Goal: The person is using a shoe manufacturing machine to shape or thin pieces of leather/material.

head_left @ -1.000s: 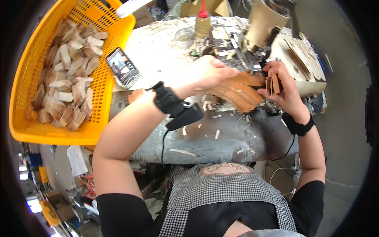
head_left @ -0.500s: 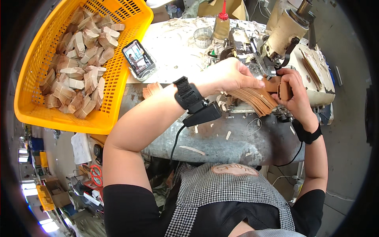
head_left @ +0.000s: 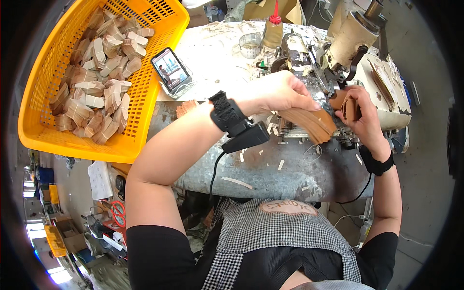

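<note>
My left hand (head_left: 285, 93) is closed on a fanned stack of brown leather-like strips (head_left: 311, 125), thumb on top, at the front of the machine's work area. To its right, my right hand (head_left: 366, 116) is curled around a small bundle of brown pieces (head_left: 351, 108). A flat brown piece (head_left: 337, 99) shows between the two hands, right beside the presser part of a cream bench machine (head_left: 355, 31). Whether my right fingers touch that flat piece is hidden.
A yellow basket (head_left: 135, 130) full of bundled pale pieces stands at the left. Behind my left arm are a phone (head_left: 170, 71), a clear cup (head_left: 250, 45) and a red-tipped bottle (head_left: 273, 31). Scraps litter the grey metal table (head_left: 280, 179). Another brown stack (head_left: 186, 107) lies partly behind my left forearm.
The bundle in my right hand has turned a little, and less of the flat piece by the machine shows. The strips under my left hand have shifted slightly and look more closely packed.
</note>
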Motion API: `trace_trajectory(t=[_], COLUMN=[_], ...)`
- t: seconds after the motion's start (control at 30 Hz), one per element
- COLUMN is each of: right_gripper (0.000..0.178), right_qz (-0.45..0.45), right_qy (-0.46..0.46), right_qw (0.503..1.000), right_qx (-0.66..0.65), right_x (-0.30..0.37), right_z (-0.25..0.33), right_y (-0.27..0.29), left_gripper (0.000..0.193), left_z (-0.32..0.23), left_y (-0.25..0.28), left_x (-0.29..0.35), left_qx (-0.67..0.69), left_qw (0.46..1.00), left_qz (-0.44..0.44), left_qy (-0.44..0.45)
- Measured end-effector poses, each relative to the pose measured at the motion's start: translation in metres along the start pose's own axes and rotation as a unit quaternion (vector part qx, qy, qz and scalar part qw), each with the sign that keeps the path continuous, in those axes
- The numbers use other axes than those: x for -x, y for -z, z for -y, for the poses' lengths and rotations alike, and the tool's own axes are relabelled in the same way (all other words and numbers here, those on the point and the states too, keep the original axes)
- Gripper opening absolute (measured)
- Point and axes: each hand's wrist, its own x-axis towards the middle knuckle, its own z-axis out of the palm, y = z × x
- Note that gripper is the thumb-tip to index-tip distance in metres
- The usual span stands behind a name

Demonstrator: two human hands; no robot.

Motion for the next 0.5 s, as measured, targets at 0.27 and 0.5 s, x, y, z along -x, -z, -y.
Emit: trace_trajectory(t=[0.27,0.5], right_gripper=[0.044,0.046], right_qz=[-0.020,0.028], right_qy=[-0.026,-0.035], right_qw=[0.999,0.999], right_qx=[-0.041,-0.006], right_x=[-0.003,0.003], right_z=[0.006,-0.004], right_y=[0.008,0.006], left_gripper=[0.035,0.030], left_z=[0.017,0.001], left_y=[0.004,0.006], left_x=[-0.013,0.003], left_qx=[-0.051,-0.016], left_qw=[0.993,1.000], left_qz=[-0.109,-0.005], left_qy=[0.019,-0.007])
